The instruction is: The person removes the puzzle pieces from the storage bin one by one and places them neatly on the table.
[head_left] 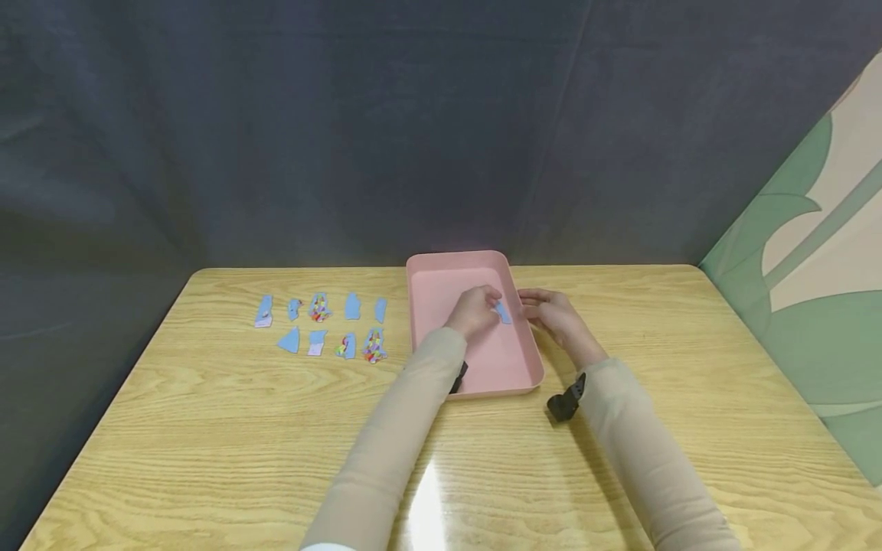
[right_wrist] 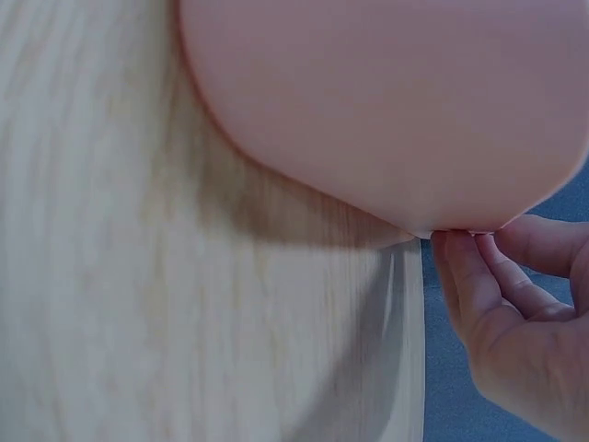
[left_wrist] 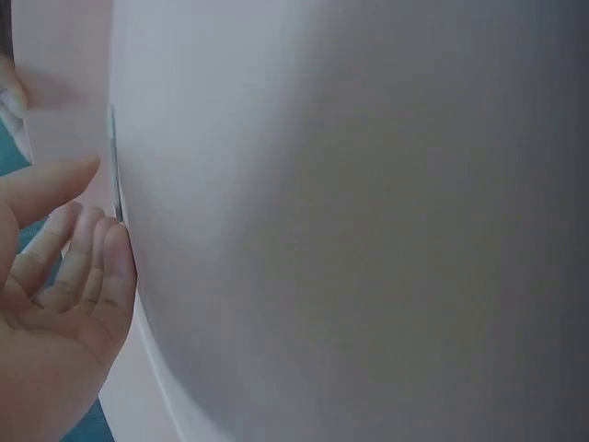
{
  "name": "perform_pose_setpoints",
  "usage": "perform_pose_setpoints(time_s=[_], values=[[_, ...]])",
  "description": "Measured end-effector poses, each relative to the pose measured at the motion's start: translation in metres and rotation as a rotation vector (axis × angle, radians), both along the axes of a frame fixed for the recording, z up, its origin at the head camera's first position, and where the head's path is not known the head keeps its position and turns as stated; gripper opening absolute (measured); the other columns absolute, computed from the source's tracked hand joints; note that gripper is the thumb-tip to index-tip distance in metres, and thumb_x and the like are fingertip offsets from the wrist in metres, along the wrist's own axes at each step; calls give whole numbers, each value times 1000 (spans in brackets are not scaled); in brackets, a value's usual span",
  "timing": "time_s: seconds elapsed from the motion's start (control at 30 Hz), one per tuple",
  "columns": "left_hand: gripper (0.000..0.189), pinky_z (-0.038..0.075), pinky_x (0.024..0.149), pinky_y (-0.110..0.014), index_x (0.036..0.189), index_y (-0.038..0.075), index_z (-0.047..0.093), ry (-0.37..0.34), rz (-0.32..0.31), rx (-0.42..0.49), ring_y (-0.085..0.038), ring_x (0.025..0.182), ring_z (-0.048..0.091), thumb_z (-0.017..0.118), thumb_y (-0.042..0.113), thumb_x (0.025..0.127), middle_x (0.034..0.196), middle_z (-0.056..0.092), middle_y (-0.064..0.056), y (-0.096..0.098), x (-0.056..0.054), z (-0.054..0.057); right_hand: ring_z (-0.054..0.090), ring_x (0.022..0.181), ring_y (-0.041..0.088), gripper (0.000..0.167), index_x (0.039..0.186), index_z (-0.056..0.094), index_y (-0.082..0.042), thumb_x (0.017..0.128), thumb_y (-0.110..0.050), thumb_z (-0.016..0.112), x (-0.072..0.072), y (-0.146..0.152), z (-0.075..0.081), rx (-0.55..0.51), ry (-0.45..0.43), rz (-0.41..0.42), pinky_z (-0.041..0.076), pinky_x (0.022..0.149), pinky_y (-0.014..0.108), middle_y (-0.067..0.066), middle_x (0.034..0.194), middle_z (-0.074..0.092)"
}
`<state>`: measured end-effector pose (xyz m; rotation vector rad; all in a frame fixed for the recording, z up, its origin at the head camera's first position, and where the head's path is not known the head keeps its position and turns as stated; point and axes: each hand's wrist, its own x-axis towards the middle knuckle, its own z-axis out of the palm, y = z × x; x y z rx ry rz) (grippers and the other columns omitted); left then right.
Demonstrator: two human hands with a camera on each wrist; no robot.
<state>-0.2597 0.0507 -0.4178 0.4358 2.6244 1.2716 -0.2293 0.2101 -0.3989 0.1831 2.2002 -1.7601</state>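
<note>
My left hand is inside a shallow pink tray, its fingertips at the edge of a small blue puzzle piece lying near the right wall. In the left wrist view, that piece shows almost edge-on by the fingertips, with the thumb standing apart from them. Outside the tray, my right hand grips the right rim with thumb and fingertips. The right wrist view shows those fingers meeting the tray edge, their tips partly hidden behind it.
Left of the tray, several puzzle pieces lie in two loose rows, some plain blue like the triangular piece, some with balloon-like colours like the multicoloured piece. The wooden table ends at a dark curtain. A leaf-patterned panel stands right.
</note>
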Motion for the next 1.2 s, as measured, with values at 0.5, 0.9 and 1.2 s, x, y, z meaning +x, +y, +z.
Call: perform_pose_setpoints(time_s=[0.5, 0.9, 1.2], values=[[57, 47, 102, -29, 132, 0, 53, -45, -55, -136, -25, 117, 57, 73, 17, 82, 127, 58, -15, 5, -4, -6, 36, 138, 35, 53, 145, 28, 9, 96, 1, 45, 0, 1, 0, -24, 8, 15, 47, 100, 19, 27, 150, 32], [56, 46, 101, -30, 131, 4, 52, -53, -82, -104, -24, 115, 56, 74, 9, 79, 124, 59, -13, 5, -2, -5, 39, 136, 34, 52, 145, 29, 8, 96, 0, 44, -1, 0, 0, -3, 10, 12, 42, 110, 29, 27, 149, 35], [56, 51, 92, -27, 128, 7, 49, -75, -133, -3, -24, 107, 61, 71, -3, 78, 116, 66, -14, 4, -2, -3, 39, 136, 31, 51, 145, 30, 8, 96, 0, 45, -1, 0, 0, 6, 7, 11, 36, 114, 36, 25, 149, 35]])
